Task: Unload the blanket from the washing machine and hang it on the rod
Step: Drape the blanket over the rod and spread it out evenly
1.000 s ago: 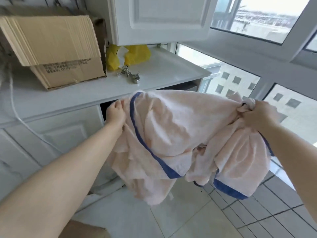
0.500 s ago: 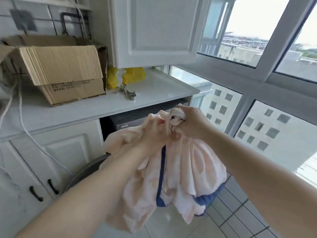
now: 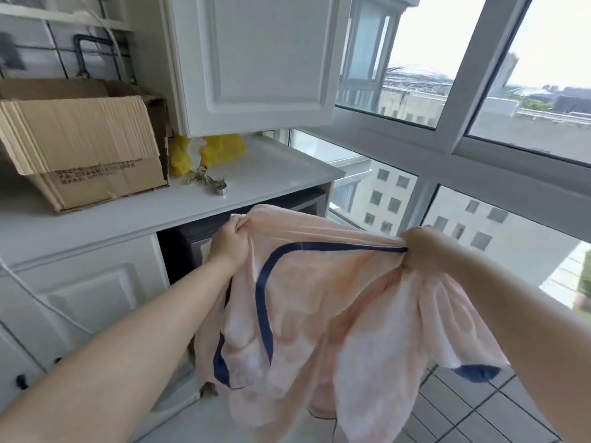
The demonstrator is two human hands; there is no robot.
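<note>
While the rod stays out of view, the blanket (image 3: pixel 319 314), pale peach with navy trim, hangs clear of the dark washing machine (image 3: pixel 188 251) under the counter (image 3: pixel 271 174); its long axis runs left to right between the hands, bulk drooping below. Left hand (image 3: pixel 228 244) grips one bunched end, right hand (image 3: pixel 422 247) the other, equally near. Half a second ago both hands were together; now they are spread apart.

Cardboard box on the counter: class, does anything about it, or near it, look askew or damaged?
Yes. The cardboard box lies tipped on its side on the white counter, its flap splayed out and its lower edge ragged. Beside it a crumpled yellow bag and a loose metal clip lie untidily.
</note>
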